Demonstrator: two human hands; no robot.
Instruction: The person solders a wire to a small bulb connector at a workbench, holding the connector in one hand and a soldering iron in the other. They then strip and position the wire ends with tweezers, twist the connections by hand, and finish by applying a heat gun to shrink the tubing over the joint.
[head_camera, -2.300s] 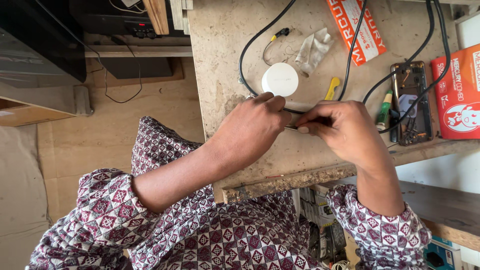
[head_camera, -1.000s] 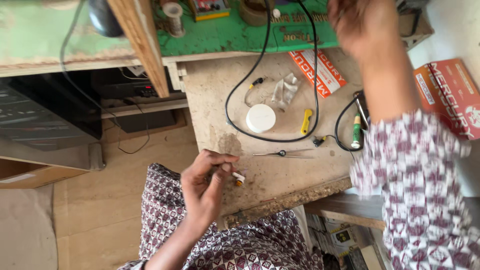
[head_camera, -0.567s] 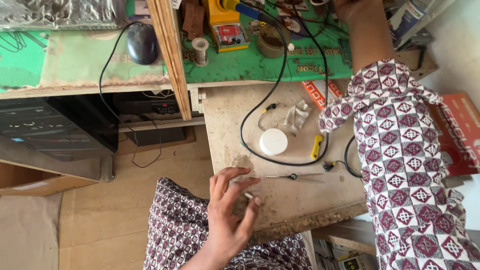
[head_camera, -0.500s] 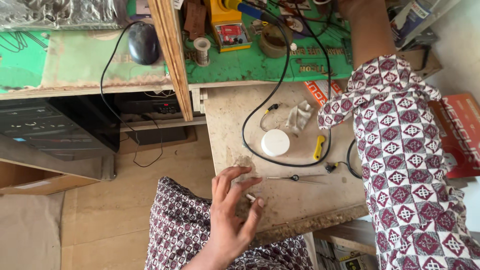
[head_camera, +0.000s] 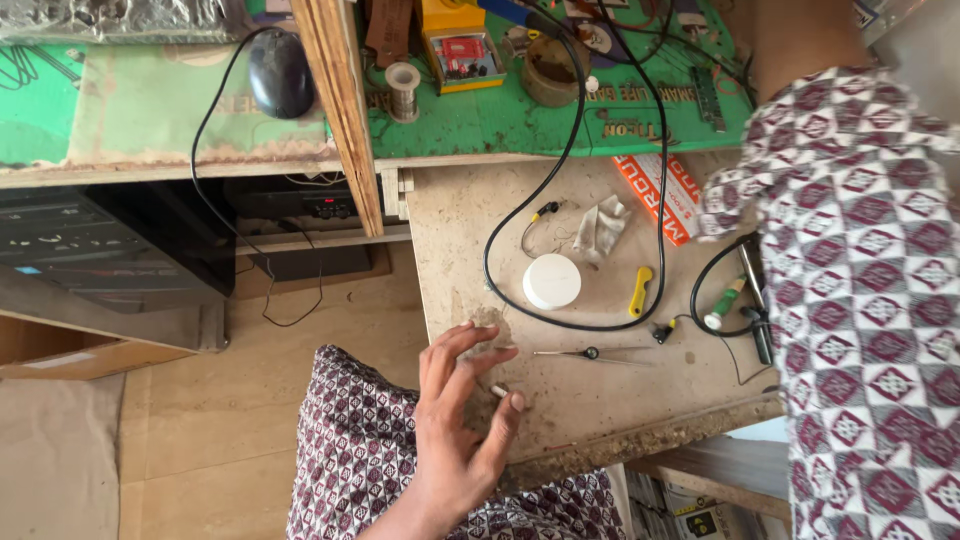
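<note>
Your left hand (head_camera: 455, 420) hovers nearest you, over the front edge of the stone surface (head_camera: 590, 400), palm up and fingers spread apart. A small white piece (head_camera: 498, 390) sits just beside the tip of your thumb and under your fingers; whether you grip it or it only rests on the surface, you cannot tell from here. Your patterned lap fills the space below that hand.

Just beyond your fingertips, a thin pair of tweezers (head_camera: 590, 353) lies flat on the surface, apart from the hand. A little farther sits a round white lid (head_camera: 551, 281), with a crumpled grey rag (head_camera: 600, 227) behind it and a small yellow tool (head_camera: 640, 291) to its right. A black cable (head_camera: 520, 220) loops around the lid and runs up toward the back. To the right, a green-handled tool (head_camera: 725, 303) lies near your patterned right sleeve (head_camera: 860, 300).

That sleeve rises along the right side, and your right arm reaches up and out of the top of the view, so your right hand is not seen.

Farthest away, a green mat (head_camera: 480, 120) carries a solder spool (head_camera: 403, 80), a yellow device (head_camera: 458, 45) and a roll of tape (head_camera: 550, 75). To the left, beyond a wooden divider, a black mouse (head_camera: 281, 72) rests on a desk.
</note>
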